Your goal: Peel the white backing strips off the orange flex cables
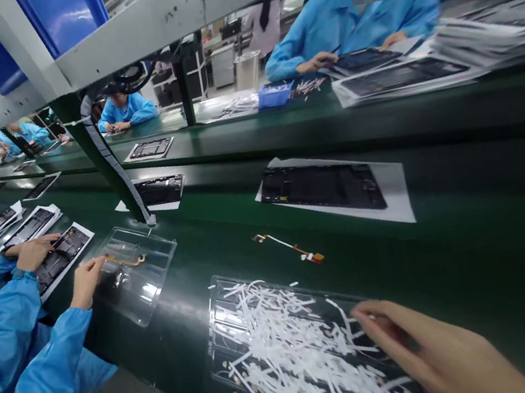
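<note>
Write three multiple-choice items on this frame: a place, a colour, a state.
1. Where does the loose flex cable lie?
A. on the belt
B. in a blue bin
C. on the shelf
2. What colour is the belt?
A. grey
B. green
C. blue
3. How is the right hand?
A. fisted
B. open on the white strips
C. lifted clear

Key:
1. A, bare belt shows all around the cable.
2. B, the surface is dark green.
3. B, the fingers lie flat on the strips.
</note>
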`<state>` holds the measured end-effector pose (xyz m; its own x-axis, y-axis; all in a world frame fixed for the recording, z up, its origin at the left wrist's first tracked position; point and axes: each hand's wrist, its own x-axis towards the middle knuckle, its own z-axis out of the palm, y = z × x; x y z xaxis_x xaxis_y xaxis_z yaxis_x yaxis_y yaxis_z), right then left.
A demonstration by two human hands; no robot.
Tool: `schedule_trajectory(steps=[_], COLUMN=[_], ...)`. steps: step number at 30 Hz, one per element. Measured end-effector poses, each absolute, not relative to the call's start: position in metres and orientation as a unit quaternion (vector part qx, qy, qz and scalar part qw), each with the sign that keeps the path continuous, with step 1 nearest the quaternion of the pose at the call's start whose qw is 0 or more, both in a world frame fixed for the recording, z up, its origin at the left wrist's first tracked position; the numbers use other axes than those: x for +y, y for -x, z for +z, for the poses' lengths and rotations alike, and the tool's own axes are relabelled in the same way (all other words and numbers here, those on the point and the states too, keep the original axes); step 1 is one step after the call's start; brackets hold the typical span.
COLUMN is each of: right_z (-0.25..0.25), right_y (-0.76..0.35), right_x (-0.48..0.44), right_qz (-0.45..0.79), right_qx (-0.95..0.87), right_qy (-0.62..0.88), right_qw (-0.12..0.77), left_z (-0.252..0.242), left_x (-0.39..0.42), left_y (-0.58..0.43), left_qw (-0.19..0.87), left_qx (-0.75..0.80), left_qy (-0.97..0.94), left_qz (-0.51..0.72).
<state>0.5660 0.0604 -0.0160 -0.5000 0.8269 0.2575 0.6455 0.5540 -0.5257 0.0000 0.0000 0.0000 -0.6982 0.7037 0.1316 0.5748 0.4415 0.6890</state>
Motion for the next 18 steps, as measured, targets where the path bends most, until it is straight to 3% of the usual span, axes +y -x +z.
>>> schedule_trajectory(steps=[9, 13, 18], right_z=[0.016, 0.005, -0.016], right_y=[-0.506, -0.467, -0.443], right_x=[0.126, 0.171, 0.196], right_qz=[0.157, 0.115, 0.117], right_qx=[-0.872, -0.867, -0.863], right_qy=[0.458, 0.482, 0.488], right_qw=[0.078, 0.062, 0.058], left_z=[-0.023, -0.034, -0.038], left_x=[-0.026, -0.039, -0.064], left_y=[0.029, -0.020, -0.093], left_qw=[-0.011, -0.082, -0.061], left_qx=[0.848, 0.794, 0.676], left_qy=[-0.413, -0.499, -0.657], left_qz=[0.331, 0.337, 0.328])
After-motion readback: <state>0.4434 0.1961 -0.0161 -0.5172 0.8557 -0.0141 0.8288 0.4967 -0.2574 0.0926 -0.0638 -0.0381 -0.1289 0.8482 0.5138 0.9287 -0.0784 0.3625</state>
